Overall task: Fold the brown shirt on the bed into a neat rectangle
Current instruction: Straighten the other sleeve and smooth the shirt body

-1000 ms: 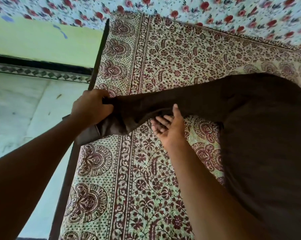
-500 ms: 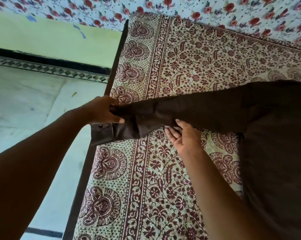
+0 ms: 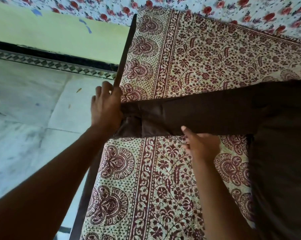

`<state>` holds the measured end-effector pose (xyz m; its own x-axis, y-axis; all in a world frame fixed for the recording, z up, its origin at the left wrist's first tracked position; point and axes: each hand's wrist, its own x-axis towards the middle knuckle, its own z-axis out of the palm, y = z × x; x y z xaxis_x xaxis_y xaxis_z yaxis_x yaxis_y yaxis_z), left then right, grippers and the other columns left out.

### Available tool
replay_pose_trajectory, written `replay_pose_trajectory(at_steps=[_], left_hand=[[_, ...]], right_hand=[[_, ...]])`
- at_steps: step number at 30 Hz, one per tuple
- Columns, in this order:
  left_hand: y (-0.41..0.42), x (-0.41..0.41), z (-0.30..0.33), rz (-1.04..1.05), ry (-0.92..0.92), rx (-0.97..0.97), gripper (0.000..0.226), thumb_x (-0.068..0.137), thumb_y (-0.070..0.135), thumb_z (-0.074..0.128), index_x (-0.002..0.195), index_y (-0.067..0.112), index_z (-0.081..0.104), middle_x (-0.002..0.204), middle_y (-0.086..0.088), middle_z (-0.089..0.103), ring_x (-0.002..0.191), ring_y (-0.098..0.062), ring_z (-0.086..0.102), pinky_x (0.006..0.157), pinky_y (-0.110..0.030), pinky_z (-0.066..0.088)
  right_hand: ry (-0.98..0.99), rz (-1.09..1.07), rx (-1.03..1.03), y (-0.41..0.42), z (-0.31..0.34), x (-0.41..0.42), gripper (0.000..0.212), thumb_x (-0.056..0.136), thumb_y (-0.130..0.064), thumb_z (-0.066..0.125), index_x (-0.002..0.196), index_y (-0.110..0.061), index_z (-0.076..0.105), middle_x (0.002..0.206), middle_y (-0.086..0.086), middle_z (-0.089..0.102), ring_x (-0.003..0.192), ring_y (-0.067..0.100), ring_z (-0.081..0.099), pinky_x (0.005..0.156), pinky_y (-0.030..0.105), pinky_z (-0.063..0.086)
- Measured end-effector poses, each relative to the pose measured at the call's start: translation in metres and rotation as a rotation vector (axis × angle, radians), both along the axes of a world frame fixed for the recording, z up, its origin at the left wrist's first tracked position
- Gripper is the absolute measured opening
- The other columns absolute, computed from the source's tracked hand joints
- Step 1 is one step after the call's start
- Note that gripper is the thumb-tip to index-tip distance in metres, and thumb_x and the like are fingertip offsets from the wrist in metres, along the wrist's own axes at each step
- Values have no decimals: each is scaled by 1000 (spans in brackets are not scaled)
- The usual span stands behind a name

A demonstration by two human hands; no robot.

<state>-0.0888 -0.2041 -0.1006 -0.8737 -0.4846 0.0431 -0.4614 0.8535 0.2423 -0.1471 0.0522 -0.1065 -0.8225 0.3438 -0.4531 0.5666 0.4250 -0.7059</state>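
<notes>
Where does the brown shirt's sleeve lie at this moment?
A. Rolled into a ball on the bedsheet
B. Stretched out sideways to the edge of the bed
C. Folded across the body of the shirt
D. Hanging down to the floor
B: the sleeve runs flat from the shirt's body across the patterned bedsheet to the bed edge, where the left hand holds its cuff, while the right hand touches its lower edge.

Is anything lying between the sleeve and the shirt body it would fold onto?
Nothing visible. The sleeve lies stretched flat toward the bed edge, left hand at its cuff, right hand at its lower edge; the shirt body is bare.
</notes>
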Motion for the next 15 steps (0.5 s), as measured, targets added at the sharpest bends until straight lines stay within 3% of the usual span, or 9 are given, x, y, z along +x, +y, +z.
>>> replay_pose_trajectory(at_steps=[2, 4, 5, 6, 7, 8, 11, 13, 15], left_hand=[[27, -5, -1, -128, 84, 74, 28, 91, 10, 62, 119, 11, 62, 133, -13, 53, 114, -32, 55, 87, -52, 55], [56, -6, -12, -299, -6, 169, 37, 100, 37, 50, 133, 22, 55, 150, -6, 45, 133, -29, 48, 107, -53, 45], [66, -2, -21, -325, -90, 181, 47, 101, 48, 43, 144, 29, 46, 162, -3, 33, 146, -28, 35, 117, -55, 34], [70, 4, -31, -303, -151, 163, 56, 101, 57, 36, 153, 35, 34, 169, -1, 19, 155, -27, 19, 123, -55, 23], [72, 11, -43, -259, -176, 138, 63, 100, 63, 30, 158, 39, 23, 172, 1, 7, 158, -26, 8, 125, -55, 16], [72, 19, -51, -210, -171, 112, 67, 99, 67, 27, 160, 41, 16, 173, 3, 2, 159, -26, 3, 126, -55, 13], [70, 31, -58, -98, -85, 129, 70, 101, 62, 32, 162, 33, 13, 172, 4, 4, 159, -24, 2, 126, -52, 8], [65, 32, -48, 16, -19, 210, 59, 103, 41, 47, 157, 22, 30, 167, -1, 21, 154, -30, 17, 122, -57, 17], [55, 35, -37, 78, -5, 145, 47, 96, 21, 58, 141, 14, 48, 149, -12, 41, 135, -40, 37, 110, -63, 32]], right_hand=[[236, 135, 323, 13, 5, -3, 28, 80, -29, 86, 88, -6, 73, 83, 7, 70, 69, 18, 68, 48, 5, 38], [434, 281, 434, 22, 0, -14, 30, 84, -22, 83, 108, -8, 73, 114, 13, 64, 101, 22, 61, 70, -1, 40], [511, 373, 480, 23, -7, -22, 35, 86, -22, 80, 117, -8, 72, 128, 15, 58, 115, 27, 57, 86, 6, 43], [543, 471, 545, 22, -17, -29, 43, 88, -28, 77, 126, -9, 69, 139, 17, 53, 127, 34, 51, 98, 26, 49], [525, 566, 616, 19, -27, -35, 52, 91, -38, 72, 134, -11, 63, 149, 19, 47, 137, 39, 43, 104, 46, 48], [467, 661, 676, 13, -36, -39, 61, 93, -50, 65, 142, -14, 56, 157, 20, 39, 145, 42, 35, 107, 56, 41], [350, 902, 729, -4, -55, -35, 75, 100, -63, 38, 158, -17, 33, 169, 19, 19, 156, 39, 16, 116, 62, 26], [378, 906, 715, -5, -61, -33, 76, 100, -64, 32, 160, -18, 29, 170, 18, 16, 157, 37, 14, 119, 60, 22], [385, 897, 700, 1, -64, -34, 76, 100, -67, 31, 161, -21, 28, 171, 15, 14, 157, 35, 13, 121, 58, 20]])
